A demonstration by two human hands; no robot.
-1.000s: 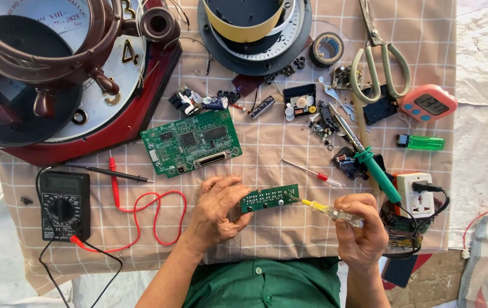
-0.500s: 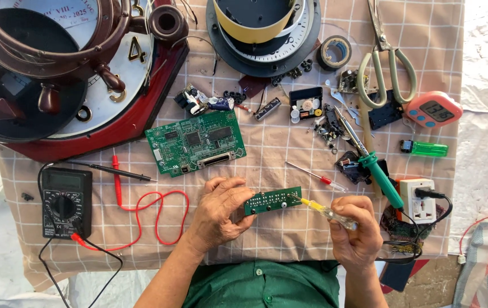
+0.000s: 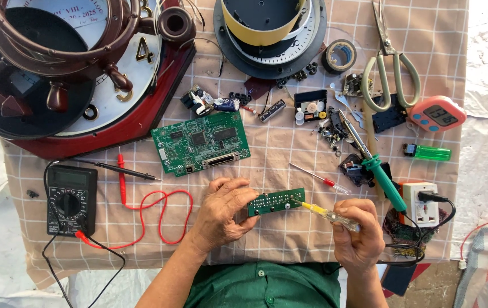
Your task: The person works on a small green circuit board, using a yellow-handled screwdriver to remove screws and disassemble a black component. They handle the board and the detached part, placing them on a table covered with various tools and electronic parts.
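screwdriver (image 3: 327, 213), pinched in right hand (image 3: 361, 236), points up-left onto the left hand (image 3: 224, 211)-gripped board (image 3: 276, 201).

Single head-worn view, looking straight down from above, fairly near, over a cluttered checked cloth (image 3: 289, 154).

The small circuit board (image 3: 276, 201) at lower centre looks like matt green laminate dotted with shiny solder. The screwdriver (image 3: 327, 213) has a clear, glossy yellow plastic handle and a thin metal tip. The cloth (image 3: 289, 148) is matt woven fabric, beige with a pale check. At upper left, the clock case (image 3: 113, 122) shows glossy dark red lacquer. The scissors (image 3: 389, 63) at upper right have bright metal blades and smooth plastic grips.
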